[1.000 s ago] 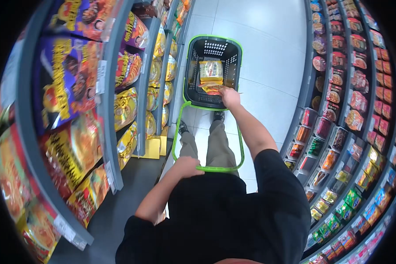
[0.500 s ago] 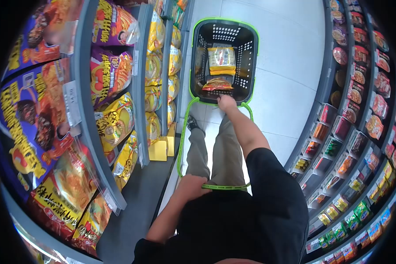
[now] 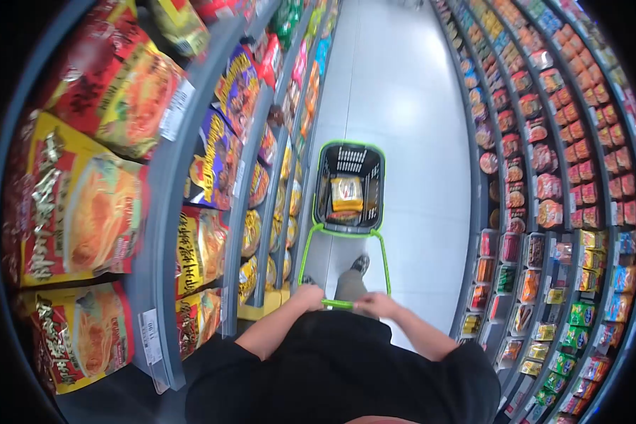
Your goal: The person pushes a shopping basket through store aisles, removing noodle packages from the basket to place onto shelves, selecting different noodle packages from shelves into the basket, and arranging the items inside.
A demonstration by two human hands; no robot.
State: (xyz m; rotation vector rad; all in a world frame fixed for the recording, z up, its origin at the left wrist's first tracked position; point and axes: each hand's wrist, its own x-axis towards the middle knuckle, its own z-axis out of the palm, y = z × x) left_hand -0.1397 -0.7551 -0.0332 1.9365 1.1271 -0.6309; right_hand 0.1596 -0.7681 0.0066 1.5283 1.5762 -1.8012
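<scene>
You're clasping green pull handle (image 3: 338, 304): left grip (image 3: 309, 297) at left end, right grip (image 3: 376, 305) toward right; black shopping basket (image 3: 373, 187) is standing ahead on floor (image 3: 424, 212), long axis pointing away, neither grip lying nearer.

Light's bright w/ glare on floor (image 3: 403, 120), upper-L pkts (image 3: 109, 85) blurry, edges bent

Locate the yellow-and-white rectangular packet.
In the head view, slightly right of centre, the yellow-and-white rectangular packet lies inside the black plastic basket with the green rim, just beyond the reddish-orange packet.
</scene>
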